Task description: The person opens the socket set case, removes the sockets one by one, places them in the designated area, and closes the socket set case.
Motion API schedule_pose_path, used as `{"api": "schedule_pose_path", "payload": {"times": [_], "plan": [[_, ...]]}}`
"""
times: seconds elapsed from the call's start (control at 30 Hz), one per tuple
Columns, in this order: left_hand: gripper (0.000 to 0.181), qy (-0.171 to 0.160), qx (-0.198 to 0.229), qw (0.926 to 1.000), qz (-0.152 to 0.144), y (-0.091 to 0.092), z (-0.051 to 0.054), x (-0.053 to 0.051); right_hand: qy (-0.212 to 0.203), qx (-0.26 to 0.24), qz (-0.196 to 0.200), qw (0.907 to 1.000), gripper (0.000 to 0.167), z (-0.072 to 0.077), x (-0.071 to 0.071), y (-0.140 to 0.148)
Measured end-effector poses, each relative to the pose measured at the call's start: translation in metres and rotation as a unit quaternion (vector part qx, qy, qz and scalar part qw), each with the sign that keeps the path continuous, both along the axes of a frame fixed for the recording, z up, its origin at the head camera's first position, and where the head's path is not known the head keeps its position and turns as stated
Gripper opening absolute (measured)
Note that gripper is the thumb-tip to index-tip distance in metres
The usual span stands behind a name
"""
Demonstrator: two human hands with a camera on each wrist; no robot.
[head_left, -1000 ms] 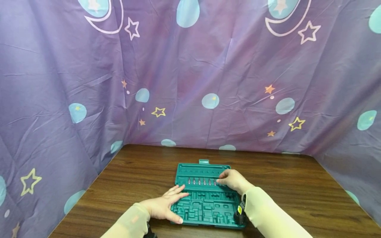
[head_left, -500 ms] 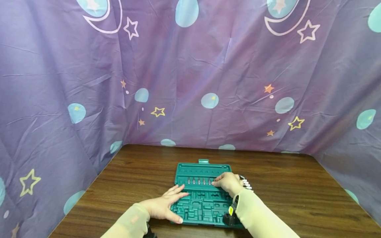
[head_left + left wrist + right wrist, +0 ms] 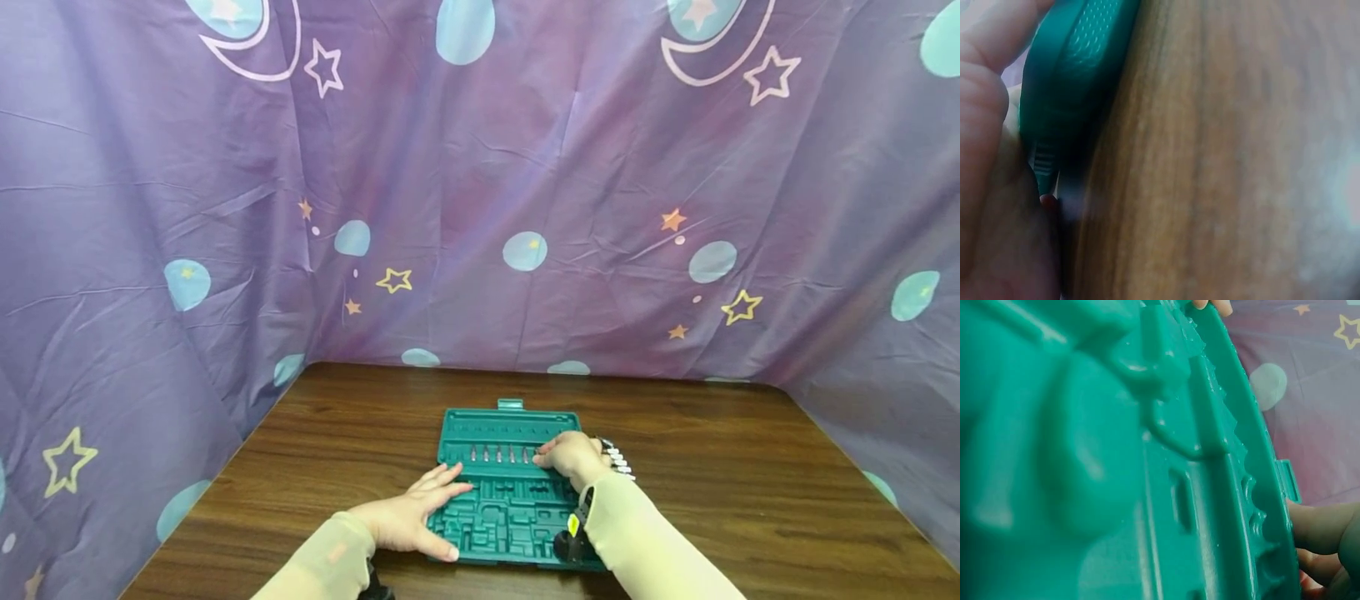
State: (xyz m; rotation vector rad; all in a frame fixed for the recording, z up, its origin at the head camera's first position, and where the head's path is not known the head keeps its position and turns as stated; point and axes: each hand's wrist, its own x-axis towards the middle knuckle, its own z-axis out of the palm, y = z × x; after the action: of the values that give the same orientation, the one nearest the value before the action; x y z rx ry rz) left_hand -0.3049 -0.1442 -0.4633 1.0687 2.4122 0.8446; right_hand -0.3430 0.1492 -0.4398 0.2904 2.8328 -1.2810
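A green molded case lies unfolded on the table, with several small pinkish metal bits upright in a row across its far half. My left hand rests on the case's left edge with spread fingers; in the left wrist view the hand lies along the green side. At the right end of the row, the thumb and fingertips of my right hand pinch what looks like another bit, mostly hidden. The right wrist view shows curled fingers at the edge of the case.
Right of the case, partly behind my right hand, is a dark strip with several small white pieces. The brown wooden table extends to both sides. A purple cloth printed with stars and moons hangs behind and beside it.
My right hand has moved left along the row of bits, which brings the strip of white pieces into view. The left hand stays on the case. The head view has shifted slightly.
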Motion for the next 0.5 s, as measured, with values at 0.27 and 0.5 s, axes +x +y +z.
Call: {"api": "schedule_pose_path", "payload": {"times": [0.27, 0.5], "plan": [[0.088, 0.012, 0.001, 0.9999, 0.004, 0.0007, 0.0005, 0.0020, -0.004, -0.012, -0.009, 0.9999, 0.013, -0.0050, -0.0007, 0.0004], [0.088, 0.000, 0.011, 0.9999, 0.007, -0.0001, 0.0004, 0.0042, 0.017, -0.021, -0.016, 0.9995, 0.011, -0.0094, 0.0008, 0.0006]]}}
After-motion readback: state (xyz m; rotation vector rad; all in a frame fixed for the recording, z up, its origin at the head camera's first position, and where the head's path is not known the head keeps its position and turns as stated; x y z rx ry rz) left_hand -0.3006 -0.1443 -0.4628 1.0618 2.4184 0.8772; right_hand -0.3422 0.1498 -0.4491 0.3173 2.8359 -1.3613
